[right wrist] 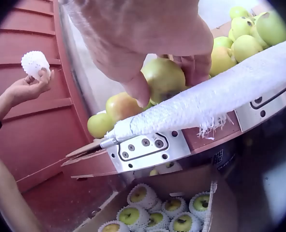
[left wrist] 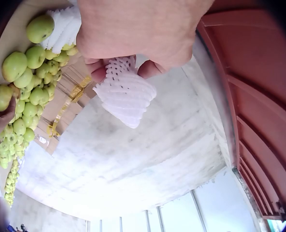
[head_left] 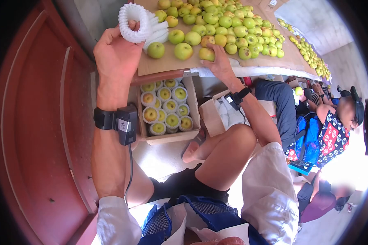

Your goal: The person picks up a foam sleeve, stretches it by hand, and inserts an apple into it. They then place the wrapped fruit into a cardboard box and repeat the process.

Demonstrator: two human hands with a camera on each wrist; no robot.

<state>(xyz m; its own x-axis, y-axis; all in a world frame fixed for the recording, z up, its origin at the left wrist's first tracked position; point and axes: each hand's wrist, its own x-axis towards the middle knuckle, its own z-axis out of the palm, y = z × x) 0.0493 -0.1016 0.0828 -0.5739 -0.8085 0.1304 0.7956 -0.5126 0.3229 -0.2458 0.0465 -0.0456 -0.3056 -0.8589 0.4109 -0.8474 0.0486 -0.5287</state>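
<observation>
My left hand (head_left: 116,53) holds up a white foam net sleeve (head_left: 144,20), its mouth spread into a ring with fingertips inside. In the left wrist view the net (left wrist: 128,94) tapers downward from the fingers. At the table's near edge my right hand (head_left: 221,67) grips a yellow-green apple (head_left: 206,54). The right wrist view shows thumb and fingers on either side of this apple (right wrist: 163,81). Beside the left hand, more flattened foam nets (head_left: 157,32) lie on the cardboard-covered table (head_left: 167,64), close to several loose apples (head_left: 184,51).
Below the table edge stands a cardboard box (head_left: 171,139) of apples in foam nets (head_left: 172,120). An opened carton (head_left: 210,116) sits to its right. A red door (head_left: 37,122) is at the left. People (head_left: 333,130) sit at the far right.
</observation>
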